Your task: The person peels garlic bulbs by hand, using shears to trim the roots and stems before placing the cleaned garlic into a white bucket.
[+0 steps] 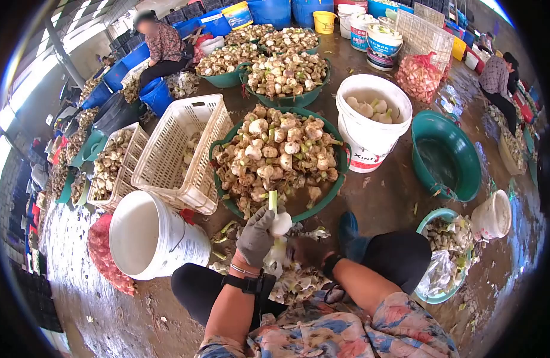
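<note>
From my head camera, my left hand [255,237], gloved in grey, is closed round a white garlic bulb [281,224] in front of my lap, its green stem pointing up to 12 o'clock. My right hand [310,252] is just beside it at 4 o'clock, too blurred for me to tell whether that grip is open or closed. I judge that I'm stripping the outer skin: the bulb looks pale and clean, and loose skins [296,283] lie below it between my legs. The next move, I'd say, calls for keeping my left grip firm while my right finishes any peel or trimming. At 12 o'clock, right before my hands, a green basin [334,192] holds a heap of browner bulbs. At 1 o'clock a white bucket [363,140] has clean ones inside; the basin's near rim and my blue boot [350,238] flank the way to it. A second green basin [442,143] sits at 2 o'clock. At 3 o'clock, beyond my right knee [400,256], is a small tub [437,298] of scraps. A plastic crate [161,176] stands near 10 o'clock, another bucket [182,244] at 9, and a seated co-worker [164,45] is well off at 11.
</note>
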{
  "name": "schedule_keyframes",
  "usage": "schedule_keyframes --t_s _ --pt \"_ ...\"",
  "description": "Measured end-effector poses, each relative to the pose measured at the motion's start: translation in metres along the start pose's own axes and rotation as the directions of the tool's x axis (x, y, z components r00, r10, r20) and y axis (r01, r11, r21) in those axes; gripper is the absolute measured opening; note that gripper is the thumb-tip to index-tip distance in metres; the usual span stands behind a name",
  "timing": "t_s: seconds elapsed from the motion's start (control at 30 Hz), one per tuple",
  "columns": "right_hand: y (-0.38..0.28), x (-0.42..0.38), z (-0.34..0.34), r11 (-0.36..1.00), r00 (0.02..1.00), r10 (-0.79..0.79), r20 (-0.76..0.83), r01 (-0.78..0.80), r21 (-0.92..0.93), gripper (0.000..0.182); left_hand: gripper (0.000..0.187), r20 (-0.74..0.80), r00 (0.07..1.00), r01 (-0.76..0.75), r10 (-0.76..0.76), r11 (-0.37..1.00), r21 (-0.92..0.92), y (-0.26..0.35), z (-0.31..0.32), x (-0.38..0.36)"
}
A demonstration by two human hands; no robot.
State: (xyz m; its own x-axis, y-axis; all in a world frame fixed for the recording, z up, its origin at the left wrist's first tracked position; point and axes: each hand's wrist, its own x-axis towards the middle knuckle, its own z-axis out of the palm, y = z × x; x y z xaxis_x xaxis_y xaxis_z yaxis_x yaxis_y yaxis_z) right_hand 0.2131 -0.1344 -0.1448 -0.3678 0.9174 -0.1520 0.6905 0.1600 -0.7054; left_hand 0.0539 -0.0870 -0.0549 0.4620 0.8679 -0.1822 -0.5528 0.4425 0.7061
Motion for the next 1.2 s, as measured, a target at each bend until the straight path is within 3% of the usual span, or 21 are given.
schedule_keyframes --t_s 0.07,0.13,0.2,0.23,0.27,0.3,0.33,0.37,0.4,0.43,0.47,0.5,0.53,0.63,0.7,0.83,0.9,0.93,1.03,1.1,1.2 --pt "0.001 -0.007 0.017 0.992 0.984 -0.119 0.134 0.111 0.062 0.02 0.033 -0.047 0.998 -0.046 0.046 0.999 0.0 0.012 0.006 0.005" --pt "0.022 -0.003 0.032 0.927 0.914 -0.351 -0.202 0.37 0.064 0.019 0.034 -0.057 0.997 -0.054 0.055 0.998 0.022 0.02 0.005 0.005" --pt "-0.04 0.0 -0.074 0.817 0.971 0.167 0.169 -0.232 0.528 0.015 0.034 -0.065 0.997 -0.046 0.049 0.998 0.048 0.023 -0.002 0.01" --pt "-0.024 0.011 -0.071 0.813 0.968 0.176 0.177 -0.244 0.528 0.015 0.034 -0.07 0.997 -0.037 0.039 0.999 0.04 0.022 -0.003 0.011" --pt "0.004 0.026 -0.064 0.319 0.994 0.02 0.111 -0.111 0.941 0.015 0.035 -0.046 0.998 -0.044 0.051 0.99 0.132 0.022 -0.002 0.014" --pt "0.008 0.035 -0.071 -0.324 0.997 -0.058 -0.045 0.024 0.946 0.015 0.036 -0.019 0.998 -0.056 0.062 0.973 0.222 0.022 -0.002 0.019" --pt "0.012 0.036 -0.075 -0.322 0.998 -0.049 -0.04 0.022 0.947 0.015 0.035 0.009 1.0 -0.031 0.03 0.979 0.203 0.02 -0.005 0.023" --pt "-0.007 0.035 -0.093 0.378 0.985 -0.067 -0.158 0.172 0.91 0.016 0.035 0.006 1.0 -0.026 0.025 0.98 0.196 0.02 -0.006 0.027" --pt "-0.018 0.034 -0.101 0.88 0.96 -0.163 -0.227 0.246 0.406 0.018 0.035 0.041 0.999 0.002 -0.014 0.957 0.289 0.022 -0.006 0.029" --pt "-0.014 0.034 -0.096 0.88 0.962 -0.16 -0.22 0.24 0.41 0.018 0.036 0.07 0.996 0.026 -0.057 0.924 0.381 0.022 -0.007 0.031" --pt "-0.006 0.034 -0.087 0.573 0.99 -0.031 -0.141 0.133 0.808 0.018 0.04 0.051 0.994 0.076 -0.097 0.945 0.317 0.024 -0.01 0.031" --pt "0.003 0.035 -0.077 0.113 0.999 0.045 -0.007 0.002 0.994 0.017 0.04 0.044 0.994 0.077 -0.096 0.946 0.315 0.023 -0.012 0.032" --pt "0.017 0.038 -0.064 0.111 0.999 0.043 -0.002 -0.002 0.994 0.017 0.04 0.072 0.994 0.058 -0.086 0.946 0.32 0.022 -0.015 0.032" --pt "0.037 0.04 -0.046 0.165 0.996 0.065 0.055 -0.065 0.984 0.015 0.04 0.089 0.985 0.117 -0.147 0.954 0.276 0.028 -0.014 0.029" --pt "0.016 0.035 -0.059 0.66 0.992 -0.07 -0.107 0.126 0.74 0.016 0.04 0.086 0.973 0.188 -0.212 0.956 0.226 0.03 -0.011 0.029" --pt "-0.003 0.023 -0.071 0.688 0.996 0.024 -0.083 0.044 0.724 0.016 0.041 0.129 0.978 0.142 -0.163 0.977 0.161 0.024 -0.006 0.026" --pt "0.012 0.023 -0.059 0.265 1.0 0.013 -0.013 0.009 0.964 0.019 0.038 0.148 0.979 0.116 -0.138 0.982 0.147 0.024 -0.007 0.023" --pt "0.017 0.024 -0.05 0.266 1.0 0.006 -0.018 0.016 0.964 0.019 0.037 0.204 0.964 0.151 -0.171 0.982 0.109 0.024 -0.012 0.023" --pt "0.015 0.023 -0.046 0.405 0.993 0.051 -0.104 0.074 0.911 0.012 0.031 0.242 0.957 0.144 -0.159 0.986 0.08 0.017 -0.017 0.022" --pt "-0.022 0.009 -0.073 0.826 0.997 0.069 -0.038 -0.036 0.563 0.008 0.032 0.191 0.981 0.048 -0.038 0.998 -0.05 0.021 -0.002 0.014" --pt "-0.019 0.016 -0.029 0.969 0.996 -0.02 0.081 -0.001 0.246 0.009 0.038 0.104 0.994 0.029 -0.028 1.0 -0.003 0.019 -0.008 0.019"
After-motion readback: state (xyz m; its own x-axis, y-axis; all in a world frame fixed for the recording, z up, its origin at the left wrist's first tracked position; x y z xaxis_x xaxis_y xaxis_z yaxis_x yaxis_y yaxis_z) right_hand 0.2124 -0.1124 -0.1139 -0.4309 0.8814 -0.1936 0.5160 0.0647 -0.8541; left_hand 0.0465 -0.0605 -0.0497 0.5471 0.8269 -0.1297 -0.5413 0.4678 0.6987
